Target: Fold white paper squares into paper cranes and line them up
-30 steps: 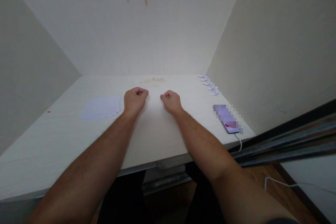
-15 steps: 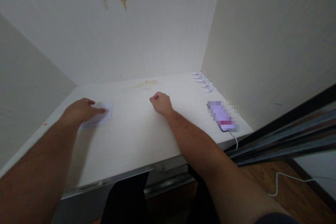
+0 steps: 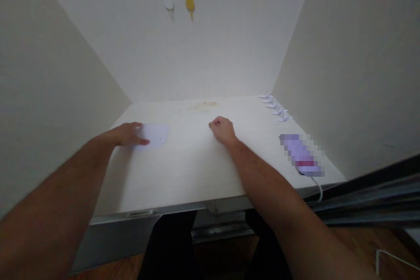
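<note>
**Pale walls [image 3: 236, 57] enclosing my white table [image 3: 190, 170]**

Walls are rising behind the table and on both sides of it, and the tabletop is stretching out in front of me. My dark-clothed legs [image 3: 173, 245] are showing below its near edge, above a brown wooden floor [image 3: 357, 245]. Toward the table's right edge, a phone [image 3: 298, 153] is lying mostly blurred into blocks. On the left part of the tabletop, some white paper sheets [image 3: 158, 133] are lying flat, overlapping a little unevenly at their right side. My left hand [image 3: 130, 134] is sitting at their left end, partly open, thumb and fingers parting over the paper; I cannot tell whether I am gripping any of it. I am resting my right hand [image 3: 223, 129] near the middle of the table, fingers curling into a loose fist; nothing is showing in it, though its inside is hidden. Small folded paper pieces [image 3: 274, 106] are standing in a row along the far right edge, beyond the phone. A white cable [image 3: 317, 188] is hanging from the phone's near end. High on the back wall, a white disc [image 3: 168, 2] and a yellow disc [image 3: 190, 3] are hanging side by side, each with a thin stem pointing downward.
</note>
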`<state>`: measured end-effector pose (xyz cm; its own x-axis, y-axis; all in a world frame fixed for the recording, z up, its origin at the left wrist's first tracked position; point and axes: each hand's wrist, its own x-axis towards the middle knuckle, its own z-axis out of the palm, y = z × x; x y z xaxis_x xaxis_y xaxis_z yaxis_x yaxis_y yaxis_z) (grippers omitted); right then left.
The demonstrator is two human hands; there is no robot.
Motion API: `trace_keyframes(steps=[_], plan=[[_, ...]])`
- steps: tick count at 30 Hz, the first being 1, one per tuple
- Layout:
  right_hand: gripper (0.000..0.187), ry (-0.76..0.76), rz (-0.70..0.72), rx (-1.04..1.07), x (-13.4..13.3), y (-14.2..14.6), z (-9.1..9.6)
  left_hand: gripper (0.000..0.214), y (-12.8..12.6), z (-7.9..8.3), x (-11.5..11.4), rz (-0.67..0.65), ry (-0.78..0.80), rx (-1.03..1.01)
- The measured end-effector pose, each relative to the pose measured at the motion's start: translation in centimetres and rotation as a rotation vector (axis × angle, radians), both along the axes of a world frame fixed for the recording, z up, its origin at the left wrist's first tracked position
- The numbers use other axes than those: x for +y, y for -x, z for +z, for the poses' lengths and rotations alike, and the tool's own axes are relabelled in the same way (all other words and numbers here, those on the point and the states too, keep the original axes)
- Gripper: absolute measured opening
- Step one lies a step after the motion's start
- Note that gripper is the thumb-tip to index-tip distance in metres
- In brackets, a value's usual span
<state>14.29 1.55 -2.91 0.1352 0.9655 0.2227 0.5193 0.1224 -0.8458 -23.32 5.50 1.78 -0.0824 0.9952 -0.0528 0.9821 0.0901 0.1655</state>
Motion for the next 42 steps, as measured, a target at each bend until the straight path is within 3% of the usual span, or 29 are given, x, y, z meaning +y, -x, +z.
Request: trace_keyframes(steps=[2,6,13,28,42], plan=[[0.013,-0.012,-0.007,-0.016,0.0,0.0,-0.1,0.088,-0.3,0.3,-0.3,-0.118,0.119,0.053],[0.013,-0.035,0.007,0.002,0.1,-0.1,-0.4,0.101,-0.6,0.5,-0.6,-0.145,0.187,0.13],[0.014,-0.039,0.015,0.013,0.0,-0.2,-0.5,0.107,-0.9,0.5,-0.7,-0.111,0.189,0.146],[0.013,-0.027,0.014,-0.003,-0.2,-0.1,-0.2,0.105,-0.4,0.2,-0.6,-0.169,0.133,0.11],[0.017,-0.002,0.006,-0.022,-0.9,-0.2,0.2,0.107,-2.1,1.4,-1.7,-0.174,0.151,0.101]])
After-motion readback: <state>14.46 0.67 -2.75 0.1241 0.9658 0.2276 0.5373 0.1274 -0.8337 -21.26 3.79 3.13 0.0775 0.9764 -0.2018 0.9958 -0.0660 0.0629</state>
